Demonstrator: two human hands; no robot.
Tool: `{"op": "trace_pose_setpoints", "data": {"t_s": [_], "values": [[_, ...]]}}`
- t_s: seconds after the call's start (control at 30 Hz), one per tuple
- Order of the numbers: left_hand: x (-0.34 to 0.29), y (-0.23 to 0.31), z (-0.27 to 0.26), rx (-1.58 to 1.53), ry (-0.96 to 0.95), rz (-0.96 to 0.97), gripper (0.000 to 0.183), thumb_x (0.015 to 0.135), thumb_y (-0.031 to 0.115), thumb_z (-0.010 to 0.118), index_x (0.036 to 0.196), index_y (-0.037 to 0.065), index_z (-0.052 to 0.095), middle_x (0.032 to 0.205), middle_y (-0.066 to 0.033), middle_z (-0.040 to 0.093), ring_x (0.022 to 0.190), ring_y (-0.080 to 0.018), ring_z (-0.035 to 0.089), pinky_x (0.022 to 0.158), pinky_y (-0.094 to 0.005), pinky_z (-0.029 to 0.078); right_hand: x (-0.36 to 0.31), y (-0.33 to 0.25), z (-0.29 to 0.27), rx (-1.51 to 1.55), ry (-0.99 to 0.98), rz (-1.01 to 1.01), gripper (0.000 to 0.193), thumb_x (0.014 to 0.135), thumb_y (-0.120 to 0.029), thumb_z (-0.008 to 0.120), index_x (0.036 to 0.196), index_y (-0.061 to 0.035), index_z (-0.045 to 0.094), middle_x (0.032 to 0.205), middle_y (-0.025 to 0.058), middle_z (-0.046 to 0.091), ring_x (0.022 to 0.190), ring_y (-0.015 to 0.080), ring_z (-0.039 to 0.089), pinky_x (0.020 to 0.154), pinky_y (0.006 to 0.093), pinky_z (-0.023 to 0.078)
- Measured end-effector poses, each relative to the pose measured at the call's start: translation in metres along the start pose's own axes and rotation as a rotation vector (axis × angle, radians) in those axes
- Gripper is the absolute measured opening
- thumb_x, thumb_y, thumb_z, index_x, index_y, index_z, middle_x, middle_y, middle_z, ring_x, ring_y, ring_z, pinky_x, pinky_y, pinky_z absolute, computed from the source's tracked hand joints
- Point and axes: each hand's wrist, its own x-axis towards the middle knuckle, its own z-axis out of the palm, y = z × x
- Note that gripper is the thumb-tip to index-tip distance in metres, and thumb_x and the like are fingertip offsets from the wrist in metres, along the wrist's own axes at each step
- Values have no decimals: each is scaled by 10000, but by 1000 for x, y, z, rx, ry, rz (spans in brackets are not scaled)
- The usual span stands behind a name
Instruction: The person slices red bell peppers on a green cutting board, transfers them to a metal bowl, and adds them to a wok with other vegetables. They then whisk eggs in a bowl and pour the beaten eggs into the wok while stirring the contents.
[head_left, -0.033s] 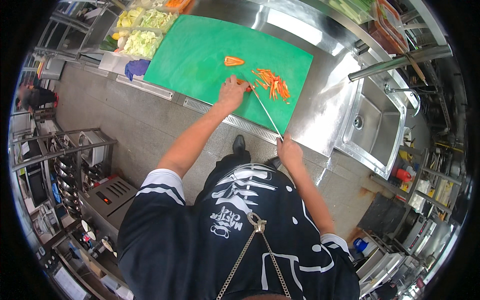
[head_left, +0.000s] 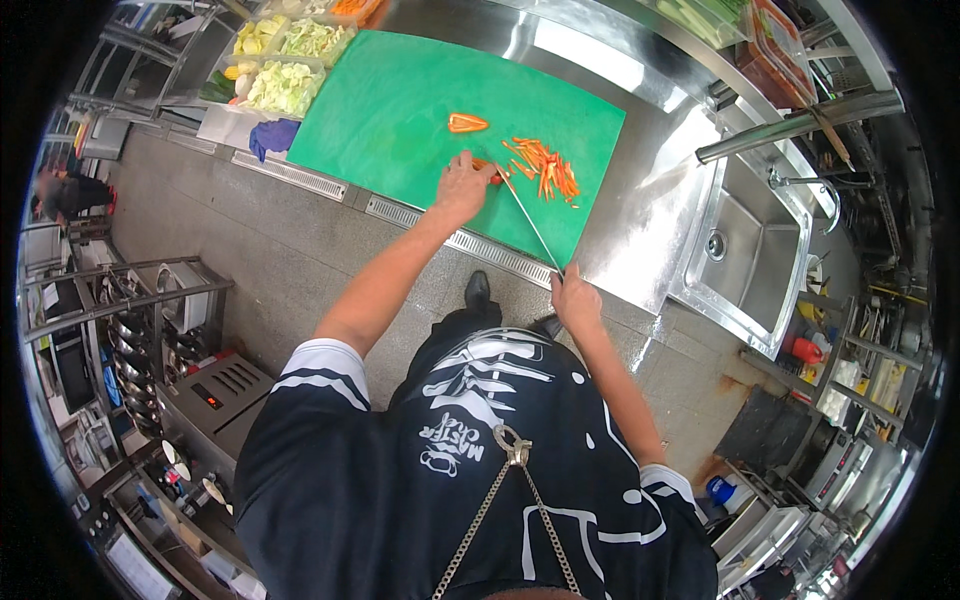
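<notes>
My left hand (head_left: 463, 187) presses down on a piece of orange-red pepper (head_left: 497, 180) on the green cutting board (head_left: 390, 110); the fingers hide most of that piece. In my right hand (head_left: 577, 298), at the board's near edge, is the handle of a long knife (head_left: 531, 222). Its thin blade slants away to the left, and the tip end meets the piece beside my left fingertips. Farther back lies an orange pepper half (head_left: 467, 122), apart from both hands. Right of the blade, thin orange strips (head_left: 545, 168) are spread in a loose pile.
Clear tubs of chopped pale green vegetables (head_left: 285, 87) stand at the board's far left, near a crumpled purple cloth (head_left: 273, 137). Right of the board are a steel counter (head_left: 650, 210) and a sink (head_left: 755, 240) with a tap (head_left: 810, 185). A steel tube (head_left: 800, 128) crosses above.
My right hand and the knife handle have shifted very slightly to the left. My left hand, the pepper half and the strips look the same.
</notes>
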Motion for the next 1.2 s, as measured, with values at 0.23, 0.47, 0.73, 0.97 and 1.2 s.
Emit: {"op": "trace_pose_setpoints", "data": {"t_s": [0.23, 0.47, 0.73, 0.97, 1.2], "values": [[1, -8, 2, -24, -9, 6, 251, 1002, 219, 620, 1239, 217, 702, 1170, -193, 556, 1078, -394, 619, 902, -499, 538, -5, 10, 2, -23, -31, -1, 406, 1050, -415, 585, 1076, -13, 539, 762, 293, 708, 752, 501, 720, 679, 590, 572], [-2, -10, 8, -47, 2, 35, 273, 970, 122, 598, 1222, 176, 688, 1194, -197, 563, 1124, -386, 597, 913, -511, 534, 9, 8, 8, 80, 25, -30, 418, 1044, -434, 587, 1069, -18, 546, 766, 312, 699, 741, 522, 708, 659, 621, 555], [-7, -12, 8, 29, 88, 70, 186, 976, 191, 609, 1137, 188, 702, 1095, -155, 586, 1058, -351, 630, 849, -494, 535, -5, 24, 7, 24, -53, -32, 411, 1040, -421, 601, 1100, -16, 568, 772, 331, 691, 755, 540, 699, 670, 624, 553], [-17, -22, 10, 35, 137, 204, 225, 944, 147, 624, 1159, 166, 687, 1128, -139, 599, 1071, -349, 625, 880, -485, 538, 28, 20, 11, 159, -16, -29, 402, 1037, -407, 604, 1108, -13, 569, 781, 331, 696, 773, 545, 701, 689, 625, 556], [-7, -25, 7, -36, 85, 203, 226, 962, 174, 639, 1184, 150, 676, 1178, -136, 609, 1131, -343, 611, 931, -484, 534, -5, 24, 2, -27, -19, -58, 392, 1027, -407, 624, 1090, -24, 564, 758, 309, 697, 732, 525, 704, 631, 603, 561]]}}
